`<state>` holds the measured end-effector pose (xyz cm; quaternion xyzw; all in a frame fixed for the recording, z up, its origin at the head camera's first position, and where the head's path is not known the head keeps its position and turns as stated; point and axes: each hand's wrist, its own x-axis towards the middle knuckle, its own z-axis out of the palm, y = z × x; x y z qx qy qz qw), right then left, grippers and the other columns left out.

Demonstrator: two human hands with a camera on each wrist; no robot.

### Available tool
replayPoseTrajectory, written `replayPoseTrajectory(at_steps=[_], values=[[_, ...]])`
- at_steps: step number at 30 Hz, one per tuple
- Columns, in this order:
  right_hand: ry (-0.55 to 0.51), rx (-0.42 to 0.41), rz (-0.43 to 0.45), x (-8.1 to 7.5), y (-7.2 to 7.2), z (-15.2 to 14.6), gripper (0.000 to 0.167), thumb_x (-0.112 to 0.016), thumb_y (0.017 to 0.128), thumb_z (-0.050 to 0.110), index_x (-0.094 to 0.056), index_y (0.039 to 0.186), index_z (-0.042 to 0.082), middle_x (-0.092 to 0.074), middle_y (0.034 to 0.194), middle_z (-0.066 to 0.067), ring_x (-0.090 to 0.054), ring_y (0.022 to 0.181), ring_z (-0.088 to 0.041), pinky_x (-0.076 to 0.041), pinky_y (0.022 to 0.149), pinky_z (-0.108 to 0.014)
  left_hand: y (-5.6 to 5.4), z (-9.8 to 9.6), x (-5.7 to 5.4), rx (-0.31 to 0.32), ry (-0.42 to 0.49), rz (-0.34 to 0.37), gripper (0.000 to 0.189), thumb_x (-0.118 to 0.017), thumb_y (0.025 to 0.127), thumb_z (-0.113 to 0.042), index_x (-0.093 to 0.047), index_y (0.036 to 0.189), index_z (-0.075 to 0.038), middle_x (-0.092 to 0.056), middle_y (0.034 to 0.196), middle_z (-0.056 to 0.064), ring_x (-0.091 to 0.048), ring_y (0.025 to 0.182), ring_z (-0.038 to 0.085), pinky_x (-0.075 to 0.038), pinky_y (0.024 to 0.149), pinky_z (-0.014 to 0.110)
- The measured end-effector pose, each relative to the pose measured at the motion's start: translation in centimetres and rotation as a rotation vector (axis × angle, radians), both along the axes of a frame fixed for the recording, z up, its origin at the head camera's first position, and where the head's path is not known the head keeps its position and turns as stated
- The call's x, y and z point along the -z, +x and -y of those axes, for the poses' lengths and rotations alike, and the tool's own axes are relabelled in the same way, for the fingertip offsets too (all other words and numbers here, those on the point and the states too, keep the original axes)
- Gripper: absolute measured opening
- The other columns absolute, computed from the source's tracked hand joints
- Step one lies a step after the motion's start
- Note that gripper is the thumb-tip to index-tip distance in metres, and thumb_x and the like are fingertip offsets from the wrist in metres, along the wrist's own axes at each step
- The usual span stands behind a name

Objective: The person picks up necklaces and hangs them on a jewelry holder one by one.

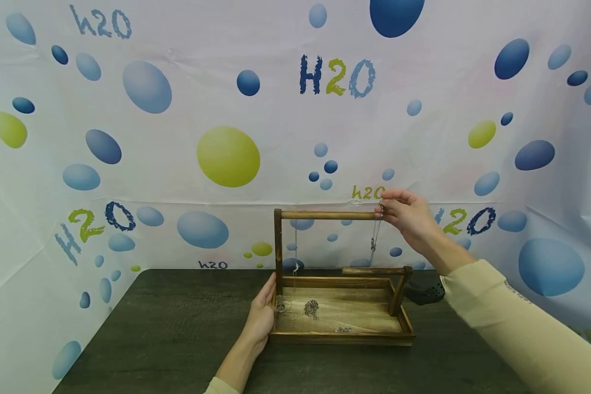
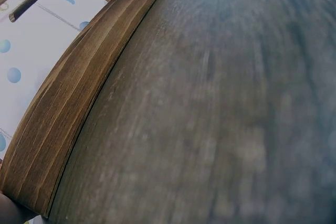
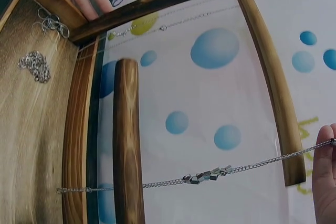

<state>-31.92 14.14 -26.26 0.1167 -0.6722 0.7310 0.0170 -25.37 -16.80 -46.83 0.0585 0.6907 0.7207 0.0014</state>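
My right hand pinches a silver chain necklace at the right end of the stand's upper wooden bar. The chain hangs down with a cluster of shiny angular beads partway along, as the right wrist view shows, and passes the lower bar. My left hand rests against the left end of the wooden jewelry stand's tray, fingers fairly straight along its outside. Another thin necklace hangs near the left post. In the left wrist view, a fingertip touches the tray's corner.
Inside the tray lie a chain heap, some silver rings and a small silver piece. A dark object sits behind the stand's right end. The dark table meets a patterned backdrop.
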Motion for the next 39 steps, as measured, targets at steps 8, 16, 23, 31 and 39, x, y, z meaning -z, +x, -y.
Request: replayPoseTrajectory(at_steps=[8, 16, 23, 31, 39], values=[[-0.058, 0.019, 0.007, 0.0, -0.2, -2.1, 0.015, -0.051, 0.102, 0.001, -0.052, 0.117, -0.002, -0.06, 0.098, -0.006, -0.067, 0.085, -0.012, -0.054, 0.083, -0.024, 0.1, 0.1, 0.0, 0.0, 0.01, 0.001, 0.089, -0.027, 0.081, 0.022, -0.016, 0.163, -0.011, -0.01, 0.166, 0.019, -0.002, 0.152, 0.037, -0.035, 0.069, 0.04], [-0.093, 0.043, 0.022, 0.0, -0.7, -3.9, 0.012, -0.05, 0.102, -0.001, -0.055, 0.112, 0.001, -0.061, 0.093, -0.004, -0.067, 0.082, -0.012, -0.054, 0.081, -0.023, 0.2, 0.0, 0.1, -0.004, 0.012, 0.01, 0.089, -0.027, 0.081, 0.022, -0.017, 0.163, -0.013, -0.011, 0.166, 0.019, -0.001, 0.152, 0.038, -0.034, 0.065, 0.037], [-0.091, 0.062, 0.014, -0.2, -1.2, -4.7, 0.012, -0.05, 0.102, -0.002, -0.055, 0.113, -0.001, -0.063, 0.09, -0.003, -0.067, 0.08, -0.011, -0.055, 0.079, -0.023, 0.2, 0.1, 0.0, -0.001, 0.015, 0.005, 0.088, -0.026, 0.082, 0.021, -0.017, 0.163, -0.014, -0.01, 0.166, 0.018, -0.001, 0.152, 0.038, -0.032, 0.057, 0.034], [-0.007, 0.112, 0.021, -0.6, -1.7, -4.6, 0.019, -0.049, 0.103, 0.002, -0.048, 0.121, -0.004, -0.061, 0.096, -0.004, -0.066, 0.083, -0.01, -0.054, 0.08, -0.021, 0.0, 0.1, 0.1, -0.008, 0.012, 0.003, 0.088, -0.027, 0.082, 0.021, -0.018, 0.163, -0.014, -0.011, 0.166, 0.019, -0.002, 0.152, 0.038, -0.033, 0.06, 0.034], [0.034, 0.135, 0.004, -0.6, -2.1, -3.8, 0.019, -0.05, 0.102, 0.0, -0.05, 0.12, -0.006, -0.062, 0.094, -0.004, -0.067, 0.082, -0.01, -0.054, 0.08, -0.021, 0.0, 0.1, 0.3, -0.007, 0.009, 0.0, 0.089, -0.027, 0.081, 0.022, -0.018, 0.163, -0.014, -0.011, 0.166, 0.018, -0.002, 0.152, 0.038, -0.034, 0.07, 0.042]])
